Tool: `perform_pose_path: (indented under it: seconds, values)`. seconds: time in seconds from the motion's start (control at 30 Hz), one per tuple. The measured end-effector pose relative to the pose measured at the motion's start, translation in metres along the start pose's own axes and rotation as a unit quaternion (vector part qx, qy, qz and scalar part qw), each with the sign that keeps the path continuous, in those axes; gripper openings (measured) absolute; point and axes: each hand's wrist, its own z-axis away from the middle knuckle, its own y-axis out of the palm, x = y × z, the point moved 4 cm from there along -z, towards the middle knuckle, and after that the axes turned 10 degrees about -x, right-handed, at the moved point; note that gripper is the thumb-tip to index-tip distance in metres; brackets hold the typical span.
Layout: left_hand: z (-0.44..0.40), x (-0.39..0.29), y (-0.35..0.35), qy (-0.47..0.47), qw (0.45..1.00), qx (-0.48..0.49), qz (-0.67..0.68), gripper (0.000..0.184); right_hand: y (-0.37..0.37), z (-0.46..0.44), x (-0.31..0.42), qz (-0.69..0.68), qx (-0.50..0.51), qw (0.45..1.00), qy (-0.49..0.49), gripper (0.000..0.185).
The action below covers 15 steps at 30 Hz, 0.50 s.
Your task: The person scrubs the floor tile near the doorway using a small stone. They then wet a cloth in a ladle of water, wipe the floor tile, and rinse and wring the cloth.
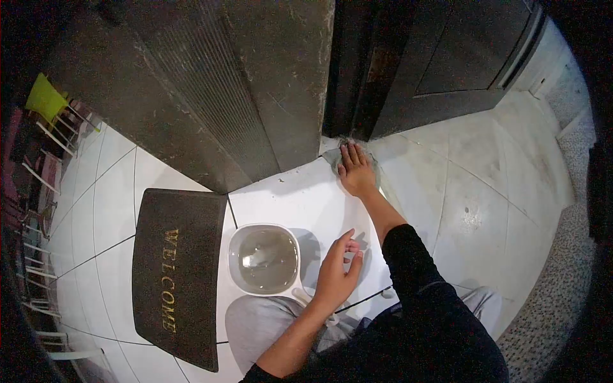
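Observation:
My right hand (357, 173) lies flat, fingers stretched out, on a greyish wet-looking cloth (334, 157) on the floor at the foot of the dark door frame (347, 96). Most of the cloth is hidden under the palm. Nearer to me, my left hand (338, 271) hovers with loosely curled, parted fingers and nothing in it. To its left stands a white dipper (232, 265) with a short handle, holding cloudy water. The dipper rests on the white tiles (274, 203), apart from the hand.
A dark doormat (185, 274) lettered WELCOME lies left of the dipper. A tall dark panel (255, 83) rises ahead, and a dark door (456, 70) stands on the right. Chairs, one with a yellow-green seat (46, 97), line the far left. Speckled stone (543, 281) borders the right side.

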Motion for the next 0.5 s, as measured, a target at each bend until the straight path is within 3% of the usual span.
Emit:
perform_pose_path:
  seconds: [0.13,0.5]
  values:
    - [0.0,0.0,-0.003,0.004,1.0,-0.008,0.001,0.044,-0.004,0.01,-0.003,0.032,0.011,0.999,0.041,0.055]
    - [-0.001,0.002,-0.001,0.054,0.998,-0.031,-0.016,0.039,-0.068,0.097,-0.007,-0.012,0.021,0.999,-0.023,0.054]
